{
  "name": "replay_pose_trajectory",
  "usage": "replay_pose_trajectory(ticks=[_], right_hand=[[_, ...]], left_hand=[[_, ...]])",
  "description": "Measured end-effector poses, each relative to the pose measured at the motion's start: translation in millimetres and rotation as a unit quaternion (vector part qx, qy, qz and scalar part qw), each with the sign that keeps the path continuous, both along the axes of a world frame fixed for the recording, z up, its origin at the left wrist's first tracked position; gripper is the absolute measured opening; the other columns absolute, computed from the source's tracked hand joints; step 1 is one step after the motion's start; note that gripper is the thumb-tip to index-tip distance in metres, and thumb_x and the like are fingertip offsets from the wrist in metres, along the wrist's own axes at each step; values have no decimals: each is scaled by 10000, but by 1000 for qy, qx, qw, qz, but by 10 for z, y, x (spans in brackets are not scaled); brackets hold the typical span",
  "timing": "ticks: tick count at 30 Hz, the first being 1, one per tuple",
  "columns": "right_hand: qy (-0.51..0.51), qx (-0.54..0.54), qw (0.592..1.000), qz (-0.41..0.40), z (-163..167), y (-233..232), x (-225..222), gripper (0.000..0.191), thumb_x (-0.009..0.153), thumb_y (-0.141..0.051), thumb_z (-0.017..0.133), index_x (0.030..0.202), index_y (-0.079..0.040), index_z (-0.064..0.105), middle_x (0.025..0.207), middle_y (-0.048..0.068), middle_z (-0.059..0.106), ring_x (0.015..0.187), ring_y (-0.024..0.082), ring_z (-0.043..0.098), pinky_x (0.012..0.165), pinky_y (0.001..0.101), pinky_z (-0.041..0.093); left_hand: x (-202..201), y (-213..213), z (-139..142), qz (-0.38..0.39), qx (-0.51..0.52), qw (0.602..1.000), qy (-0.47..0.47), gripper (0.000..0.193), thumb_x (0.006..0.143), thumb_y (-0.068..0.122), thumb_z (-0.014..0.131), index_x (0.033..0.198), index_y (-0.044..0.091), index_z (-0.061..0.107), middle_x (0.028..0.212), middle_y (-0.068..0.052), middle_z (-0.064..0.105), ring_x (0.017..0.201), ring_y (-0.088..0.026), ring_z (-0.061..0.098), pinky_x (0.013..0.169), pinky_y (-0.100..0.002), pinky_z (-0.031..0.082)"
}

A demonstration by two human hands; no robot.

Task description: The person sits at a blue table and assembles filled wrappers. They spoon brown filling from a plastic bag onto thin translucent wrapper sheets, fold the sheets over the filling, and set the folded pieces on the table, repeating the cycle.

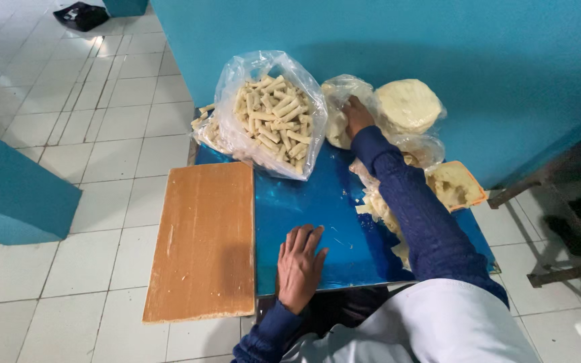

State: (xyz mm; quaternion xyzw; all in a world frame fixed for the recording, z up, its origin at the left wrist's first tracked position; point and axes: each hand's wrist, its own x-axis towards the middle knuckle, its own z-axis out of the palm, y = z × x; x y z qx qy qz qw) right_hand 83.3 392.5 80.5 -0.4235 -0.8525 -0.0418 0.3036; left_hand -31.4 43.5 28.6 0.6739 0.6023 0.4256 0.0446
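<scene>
My left hand (299, 264) lies flat, fingers apart, on the blue table top (317, 202) near its front edge, holding nothing. My right hand (356, 115) reaches to the far side of the table and rests on a pale lump of dough in a clear plastic bag (339, 107); whether the fingers grip the dough is hard to tell. To the left of that hand stands an open clear bag of pale rolled sticks (274, 117). A round stack of thin dough sheets (408, 104) lies to the right of the hand.
A wooden board (204, 238) lies along the table's left side, overhanging the front. A shallow tray of pale filling (455, 185) sits at the right edge. A teal wall (405, 40) backs the table; white floor tiles lie to the left, a dark bench frame (566, 195) to the right.
</scene>
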Motion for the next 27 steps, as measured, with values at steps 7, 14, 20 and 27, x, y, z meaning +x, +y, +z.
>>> replay_pose_trajectory(ticks=[7, 14, 20, 27], right_hand=[[-97, -39, 993, 51, 37, -47, -16, 736, 676, -65, 786, 1366, -86, 529, 1481, 186, 441, 1340, 411, 471, 966, 536, 430], [-141, 39, 988, -41, 53, 21, -78, 338, 954, -131, 643, 1291, -159, 626, 1091, 164, 743, 960, 390, 713, 822, 509, 564], [-67, 14, 992, -102, 350, -87, 260, 436, 950, -84, 621, 1378, -166, 607, 916, 216, 726, 822, 440, 698, 705, 533, 546], [126, -63, 988, -62, 548, -396, 637, 439, 856, -123, 672, 1280, -222, 614, 879, 169, 720, 831, 414, 694, 743, 522, 543]], left_hand=[[5, 44, -123, -15, -37, 999, 29, 524, 877, 244, 726, 1359, 86, 593, 1423, -134, 562, 1355, -370, 458, 1053, -495, 388], [-31, 127, -178, -31, -41, 997, 61, 610, 891, 315, 728, 1421, 68, 557, 1523, -169, 489, 1428, -418, 377, 1092, -527, 338], [-60, 205, -162, -43, -48, 992, 108, 616, 902, 347, 710, 1405, 31, 548, 1537, -203, 444, 1447, -436, 339, 1119, -540, 306], [-74, 295, -209, -42, -38, 996, 72, 556, 931, 325, 687, 1395, 41, 570, 1501, -205, 476, 1415, -437, 372, 1112, -543, 314]])
